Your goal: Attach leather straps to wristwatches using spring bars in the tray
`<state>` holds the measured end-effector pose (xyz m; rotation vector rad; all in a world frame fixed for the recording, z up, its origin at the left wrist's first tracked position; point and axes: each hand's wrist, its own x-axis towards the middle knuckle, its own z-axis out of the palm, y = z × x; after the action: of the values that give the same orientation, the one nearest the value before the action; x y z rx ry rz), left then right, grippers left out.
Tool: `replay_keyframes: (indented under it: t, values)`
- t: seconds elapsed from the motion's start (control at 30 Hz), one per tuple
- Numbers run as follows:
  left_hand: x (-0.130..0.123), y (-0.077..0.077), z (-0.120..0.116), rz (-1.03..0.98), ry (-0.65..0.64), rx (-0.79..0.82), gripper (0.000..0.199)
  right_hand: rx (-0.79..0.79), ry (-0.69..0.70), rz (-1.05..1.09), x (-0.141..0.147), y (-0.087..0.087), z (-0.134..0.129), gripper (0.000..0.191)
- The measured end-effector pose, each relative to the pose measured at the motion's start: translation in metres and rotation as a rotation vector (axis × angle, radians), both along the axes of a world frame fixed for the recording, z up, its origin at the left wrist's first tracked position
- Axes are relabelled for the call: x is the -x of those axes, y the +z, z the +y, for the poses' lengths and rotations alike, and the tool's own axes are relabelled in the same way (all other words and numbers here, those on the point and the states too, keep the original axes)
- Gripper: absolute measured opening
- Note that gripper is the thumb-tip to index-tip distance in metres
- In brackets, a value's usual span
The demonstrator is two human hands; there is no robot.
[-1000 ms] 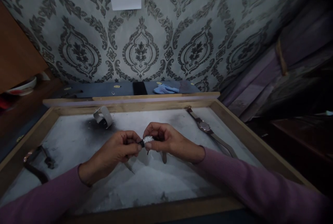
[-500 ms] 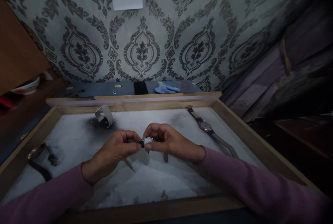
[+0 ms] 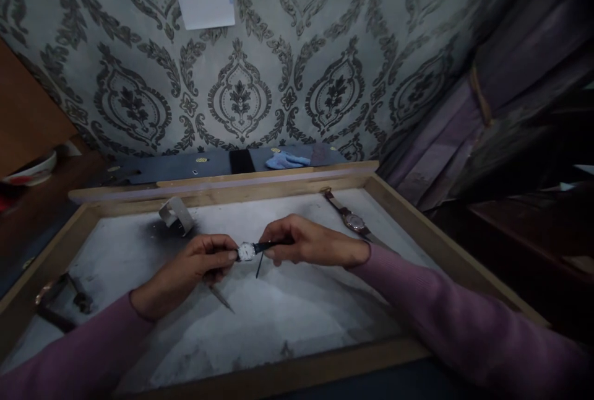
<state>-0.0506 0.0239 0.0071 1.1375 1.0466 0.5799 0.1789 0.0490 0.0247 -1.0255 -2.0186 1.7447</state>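
A small wristwatch (image 3: 246, 252) with a pale round dial and a dark strap is stretched between my two hands, above the white-bottomed tray. My left hand (image 3: 197, 264) pinches it at the left side of the case. The dark strap on the right side is pinched by the fingers of my right hand (image 3: 299, 242). A thin dark strip (image 3: 259, 265) hangs down by my right fingertips; whether it belongs to the strap I cannot tell. Below my left hand a slim pointed tool (image 3: 221, 299) slants down, its upper part hidden by the hand.
Inside the wooden-framed tray (image 3: 223, 184) lie a watch with a light band (image 3: 176, 214) at back left, a brown-strapped watch (image 3: 355, 221) at right and a dark curved watch (image 3: 51, 310) at left. Behind the tray are a black phone-like slab (image 3: 241, 161) and a blue cloth (image 3: 288, 160).
My right hand has slid off the watch case onto its strap, so the dial now shows. The whole view has shifted slightly, with things appearing further left.
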Motion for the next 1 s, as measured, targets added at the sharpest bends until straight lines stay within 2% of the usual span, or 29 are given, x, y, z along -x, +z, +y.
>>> replay_keyframes:
  t: [0.17,0.7,0.83,1.0]
  values:
    - [0.0022,0.0012,0.0029,0.013,-0.058,0.0,0.023,-0.042,0.016,-0.044,-0.0042,0.0053,0.002,0.016]
    - [-0.0053,0.007,-0.0035,0.029,-0.13,-0.028,0.027,-0.026,0.083,0.04,-0.0004,-0.0015,-0.0019,0.016]
    - [-0.0056,0.0078,-0.0026,-0.028,-0.098,0.017,0.027,-0.103,0.061,0.066,0.0003,-0.0009,-0.003,0.025]
    - [-0.0056,0.0092,-0.0021,-0.064,-0.069,0.047,0.03,-0.297,0.055,0.029,0.0022,-0.001,-0.0076,0.029]
